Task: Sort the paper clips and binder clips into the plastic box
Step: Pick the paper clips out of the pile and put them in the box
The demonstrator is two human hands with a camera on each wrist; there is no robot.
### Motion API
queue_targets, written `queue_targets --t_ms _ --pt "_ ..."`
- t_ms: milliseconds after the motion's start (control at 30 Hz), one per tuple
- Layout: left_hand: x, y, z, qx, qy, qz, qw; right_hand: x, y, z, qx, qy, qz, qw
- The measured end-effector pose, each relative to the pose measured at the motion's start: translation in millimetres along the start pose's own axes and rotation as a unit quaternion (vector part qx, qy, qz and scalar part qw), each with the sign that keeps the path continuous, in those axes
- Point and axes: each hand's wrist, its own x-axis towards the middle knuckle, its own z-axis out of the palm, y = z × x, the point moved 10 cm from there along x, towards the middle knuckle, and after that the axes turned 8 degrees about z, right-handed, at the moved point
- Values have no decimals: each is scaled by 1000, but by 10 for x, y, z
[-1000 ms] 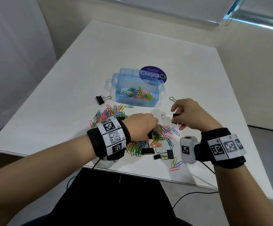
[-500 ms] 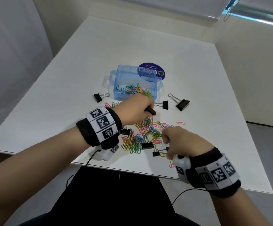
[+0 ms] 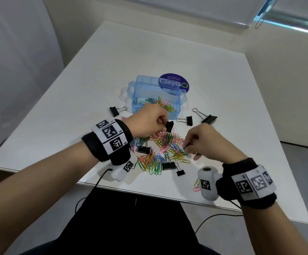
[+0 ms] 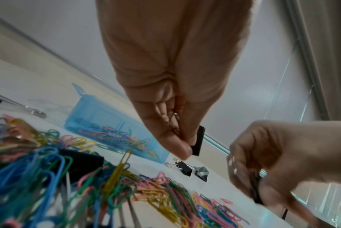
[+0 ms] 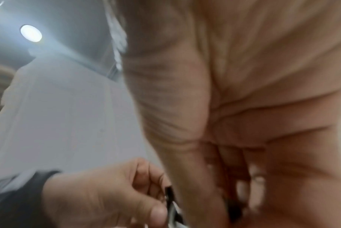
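Partly sorted: some paper clips (image 3: 161, 103) in plastic box (image 3: 140, 92); loose pile (image 3: 160, 153) mid-table. Left hand (image 3: 147, 122) pinching binder clip (image 3: 169, 126); right hand (image 3: 208, 142) curled round something small and dark, unclear what.

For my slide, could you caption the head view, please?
Left hand holds a black binder clip near the blue box.

Your plastic box (image 3: 157, 100) sits behind the heap of paper clips (image 3: 160, 153). Binder clips (image 3: 186, 120) lie on either side of it on the table (image 3: 76, 107).
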Motion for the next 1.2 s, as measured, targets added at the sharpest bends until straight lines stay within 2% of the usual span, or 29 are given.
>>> queue_targets --t_ms 133,267,367,467,567,733,800,933,1000,1100,1200 --pt "18 25 35 -40 -15 -5 999 -4 -250 -324 130 87 -58 986" --pt "29 -11 92 -109 -2 -23 994 138 -298 -174 221 29 -42 974" --pt "42 -65 54 -139 35 -35 989 234 -272 -189 239 36 -30 970" --pt "60 -74 -69 31 63 -14 997 333 -144 -349 232 83 -4 969" --pt "19 40 -85 169 55 23 984 411 43 -568 220 149 28 964" --pt "-84 342 328 229 -94 116 962 303 148 -818 51 231 22 971" --pt "-154 410 492 248 -139 148 947 206 289 -761 -3 209 52 977" --pt "-269 536 806 282 -204 199 916 107 757 -279 -98 63 168 979" --pt "-301 569 959 299 -233 222 898 107 739 -128 -132 39 158 978" --pt "-324 537 1116 341 -270 228 871 109 465 26 -155 24 94 983" --pt "-298 467 1077 374 -255 203 869 14 256 145 -131 -9 42 990"
